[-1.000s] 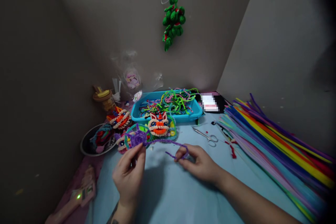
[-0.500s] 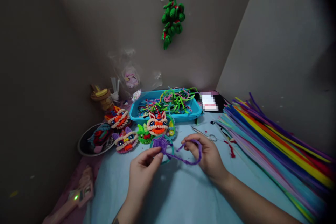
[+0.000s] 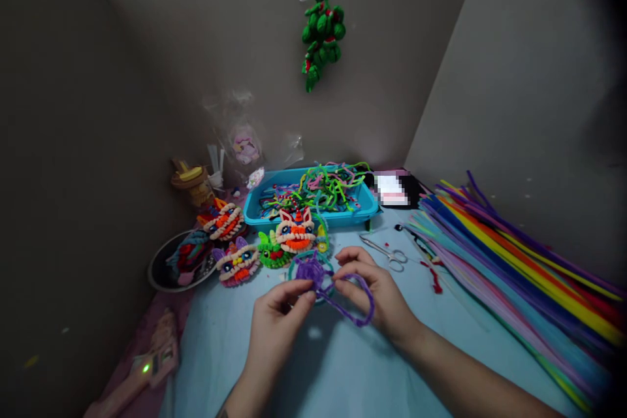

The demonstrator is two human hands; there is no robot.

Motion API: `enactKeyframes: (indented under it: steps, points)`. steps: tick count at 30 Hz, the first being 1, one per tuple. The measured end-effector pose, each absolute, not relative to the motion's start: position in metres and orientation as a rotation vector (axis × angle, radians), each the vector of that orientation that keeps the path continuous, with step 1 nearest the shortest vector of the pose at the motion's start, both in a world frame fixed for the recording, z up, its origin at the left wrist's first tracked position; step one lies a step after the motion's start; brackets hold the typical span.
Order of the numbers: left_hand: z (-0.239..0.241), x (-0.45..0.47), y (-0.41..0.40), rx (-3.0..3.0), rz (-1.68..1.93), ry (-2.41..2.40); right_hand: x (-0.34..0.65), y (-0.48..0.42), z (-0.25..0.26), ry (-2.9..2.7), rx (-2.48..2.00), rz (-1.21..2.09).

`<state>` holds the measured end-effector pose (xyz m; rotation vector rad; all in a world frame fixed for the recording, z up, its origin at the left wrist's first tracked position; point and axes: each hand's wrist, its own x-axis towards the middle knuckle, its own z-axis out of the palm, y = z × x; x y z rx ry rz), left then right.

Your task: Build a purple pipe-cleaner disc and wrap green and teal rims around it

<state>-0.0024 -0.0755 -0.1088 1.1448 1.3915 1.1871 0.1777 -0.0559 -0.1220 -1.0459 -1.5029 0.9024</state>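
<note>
In the head view my left hand (image 3: 279,323) pinches the edge of a coiled purple pipe cleaner piece (image 3: 309,269) between thumb and fingertips. From the coil a long purple tail loops out to the right. My right hand (image 3: 385,304) pinches that tail near its end, close to the coil; the exact tip is partly hidden by the fingers. Behind the purple coil lies a round teal ring (image 3: 292,269), mostly covered by it. Just beyond stands a lion head of orange and cream pipe cleaner (image 3: 295,232), beside a green one (image 3: 271,251).
Scissors (image 3: 396,261) lie right of my hands. Bundled coloured pipe cleaners (image 3: 509,268) fill the right side. A blue tray (image 3: 313,219) of scraps stands behind. To the left are more lion heads (image 3: 236,262), a dark bowl (image 3: 159,281) and a pink glue gun (image 3: 161,356).
My right hand has brought the tail's end leftward to the coil, and the loop hangs a little lower. My left hand and the coil have shifted slightly right. The scissors show more fully.
</note>
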Motion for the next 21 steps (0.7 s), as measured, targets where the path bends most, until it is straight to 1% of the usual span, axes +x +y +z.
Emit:
enactKeyframes:
  steps: [5, 9, 12, 17, 19, 21]
  points:
    - [-0.111, -0.003, -0.079, 1.257, 1.161, 1.431, 0.173, -0.058, -0.12, -1.485, -1.019, 1.147]
    - [-0.109, -0.001, -0.082, 1.342, 1.147, 1.448, 0.172, -0.059, -0.12, -1.535, -1.063, 1.206]
    - [-0.106, 0.001, -0.083, 1.392, 1.167, 1.452, 0.173, -0.058, -0.126, -1.559, -1.045, 1.237]
    - [-0.107, 0.002, -0.081, 1.4, 1.197, 1.408, 0.171, -0.056, -0.144, -1.412, -0.943, 1.421]
    - [-0.108, 0.003, -0.081, 1.368, 1.222, 1.373, 0.17, -0.058, -0.147, -1.447, -0.902, 1.408]
    - [-0.109, 0.003, -0.082, 1.349, 1.245, 1.357, 0.169, -0.06, -0.145, -1.572, -0.852, 1.293]
